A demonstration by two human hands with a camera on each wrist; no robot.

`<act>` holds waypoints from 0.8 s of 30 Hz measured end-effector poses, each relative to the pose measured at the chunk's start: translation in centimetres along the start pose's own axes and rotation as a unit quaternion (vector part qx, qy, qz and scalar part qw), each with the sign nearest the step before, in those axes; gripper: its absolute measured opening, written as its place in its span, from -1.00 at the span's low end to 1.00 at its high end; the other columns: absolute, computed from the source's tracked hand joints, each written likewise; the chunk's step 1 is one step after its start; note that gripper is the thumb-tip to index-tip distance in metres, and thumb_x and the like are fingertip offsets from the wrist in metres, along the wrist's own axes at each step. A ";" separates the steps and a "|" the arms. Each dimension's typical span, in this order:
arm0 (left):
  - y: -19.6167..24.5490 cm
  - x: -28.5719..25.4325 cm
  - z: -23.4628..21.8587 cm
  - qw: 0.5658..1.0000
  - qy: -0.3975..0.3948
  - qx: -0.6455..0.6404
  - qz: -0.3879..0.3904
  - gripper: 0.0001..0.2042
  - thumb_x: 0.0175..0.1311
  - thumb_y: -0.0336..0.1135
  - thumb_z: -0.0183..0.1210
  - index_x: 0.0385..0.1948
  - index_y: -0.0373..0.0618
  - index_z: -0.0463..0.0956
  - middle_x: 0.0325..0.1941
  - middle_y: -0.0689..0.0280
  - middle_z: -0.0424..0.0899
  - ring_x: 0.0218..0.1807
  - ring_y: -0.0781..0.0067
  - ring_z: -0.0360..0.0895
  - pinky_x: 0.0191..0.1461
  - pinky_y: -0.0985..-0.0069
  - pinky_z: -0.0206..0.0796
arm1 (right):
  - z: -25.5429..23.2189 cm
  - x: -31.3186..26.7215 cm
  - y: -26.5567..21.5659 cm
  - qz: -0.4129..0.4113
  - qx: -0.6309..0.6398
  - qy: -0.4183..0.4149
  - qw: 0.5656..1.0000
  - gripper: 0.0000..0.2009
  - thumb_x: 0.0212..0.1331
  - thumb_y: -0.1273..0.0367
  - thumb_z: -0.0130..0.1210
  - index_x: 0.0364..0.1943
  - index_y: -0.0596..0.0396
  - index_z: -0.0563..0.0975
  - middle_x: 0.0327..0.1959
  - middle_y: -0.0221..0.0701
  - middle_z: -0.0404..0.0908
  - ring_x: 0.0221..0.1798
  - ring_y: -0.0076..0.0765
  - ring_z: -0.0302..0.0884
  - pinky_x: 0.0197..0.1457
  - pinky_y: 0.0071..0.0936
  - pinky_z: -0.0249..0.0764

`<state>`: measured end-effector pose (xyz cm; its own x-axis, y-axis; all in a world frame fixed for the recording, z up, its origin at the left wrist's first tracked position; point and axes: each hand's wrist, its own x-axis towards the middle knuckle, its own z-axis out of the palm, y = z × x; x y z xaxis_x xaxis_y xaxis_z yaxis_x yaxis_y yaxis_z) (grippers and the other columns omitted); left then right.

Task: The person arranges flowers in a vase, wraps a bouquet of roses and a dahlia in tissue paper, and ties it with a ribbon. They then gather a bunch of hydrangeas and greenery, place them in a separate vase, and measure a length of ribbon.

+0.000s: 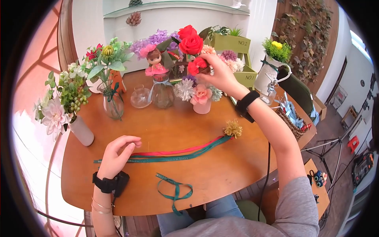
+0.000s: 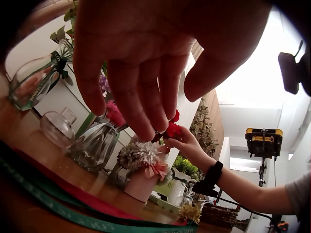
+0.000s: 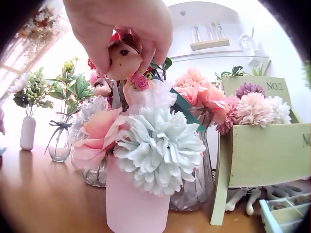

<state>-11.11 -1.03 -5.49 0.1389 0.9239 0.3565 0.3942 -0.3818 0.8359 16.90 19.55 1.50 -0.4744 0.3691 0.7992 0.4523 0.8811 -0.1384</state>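
Observation:
My right hand pinches a small doll by its head, over a pink vase of artificial flowers. The doll has red on its head, a pink rose at its neck and a white gauzy dress. A pale blue bloom and a peach rose fill the vase around it. My left hand holds nothing; its fingers hang loosely bent above the left ends of a red ribbon and dark green ribbons. A gold tufted flower lies at their right end.
A loose green ribbon lies near the front edge. Glass vases, one with another doll, stand along the back. A white vase leans at left. Green planter boxes stand behind; a wicker basket sits at right.

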 end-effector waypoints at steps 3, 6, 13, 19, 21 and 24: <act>-0.1 0.0 0.1 1.000 0.004 -0.012 -0.006 -0.84 0.14 -0.49 -0.09 -0.29 -0.32 0.42 -0.31 0.27 0.50 -0.21 0.51 0.44 -0.09 0.60 0.27 | -1.0 -0.1 0.0 -0.022 0.004 0.056 0.998 -0.54 -0.24 0.39 0.20 -0.15 0.13 0.34 -0.22 -0.28 0.40 -0.17 -0.23 0.40 -0.12 -0.43 0.35; 0.0 0.0 0.0 1.000 0.005 -0.016 -0.013 -0.84 0.15 -0.49 -0.09 -0.29 -0.33 0.42 -0.31 0.27 0.50 -0.21 0.51 0.44 -0.08 0.61 0.26 | -2.6 0.0 -1.4 -0.001 0.011 0.103 0.995 -0.52 -0.23 0.42 0.21 -0.12 0.16 0.33 -0.21 -0.29 0.42 -0.12 -0.28 0.39 -0.07 -0.47 0.33; -0.1 0.0 0.0 1.000 0.001 -0.010 -0.012 -0.83 0.15 -0.49 -0.09 -0.27 -0.32 0.42 -0.31 0.28 0.50 -0.20 0.52 0.43 -0.07 0.61 0.26 | -0.9 -0.6 -6.0 0.020 0.161 -0.002 0.987 -0.52 -0.22 0.28 0.23 -0.17 0.15 0.35 -0.29 -0.31 0.46 -0.20 -0.36 0.43 -0.14 -0.48 0.35; -0.2 0.1 -0.1 1.000 0.004 -0.002 -0.009 -0.83 0.16 -0.49 -0.10 -0.26 -0.32 0.41 -0.30 0.28 0.50 -0.19 0.52 0.43 -0.06 0.60 0.26 | 5.8 -1.4 -7.0 0.081 0.123 -0.212 0.966 -0.53 -0.21 0.20 0.21 -0.24 0.22 0.36 -0.40 -0.27 0.49 -0.30 -0.43 0.48 -0.27 -0.53 0.39; 0.0 0.0 0.1 1.000 0.004 -0.004 -0.014 -0.82 0.17 -0.48 -0.11 -0.25 -0.32 0.41 -0.31 0.27 0.50 -0.19 0.51 0.43 -0.06 0.59 0.24 | 7.5 -1.1 -7.0 0.128 0.139 -0.292 0.938 -0.51 -0.18 0.12 0.18 -0.27 0.25 0.37 -0.43 -0.29 0.50 -0.40 -0.46 0.49 -0.37 -0.55 0.41; 0.2 0.1 0.2 1.000 0.001 -0.003 -0.018 -0.82 0.18 -0.47 -0.12 -0.25 -0.32 0.41 -0.31 0.26 0.50 -0.19 0.50 0.43 -0.05 0.58 0.23 | 9.0 -1.0 -7.1 0.261 0.291 -0.424 0.817 -0.48 -0.16 0.07 0.15 -0.30 0.28 0.37 -0.44 -0.31 0.50 -0.46 -0.48 0.48 -0.41 -0.59 0.43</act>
<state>-10.87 -1.01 -5.41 0.1234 0.9370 0.3268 0.3929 -0.3486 0.8509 7.36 15.55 -3.52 -0.7959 0.5942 -0.1158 0.4409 0.4379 -0.7835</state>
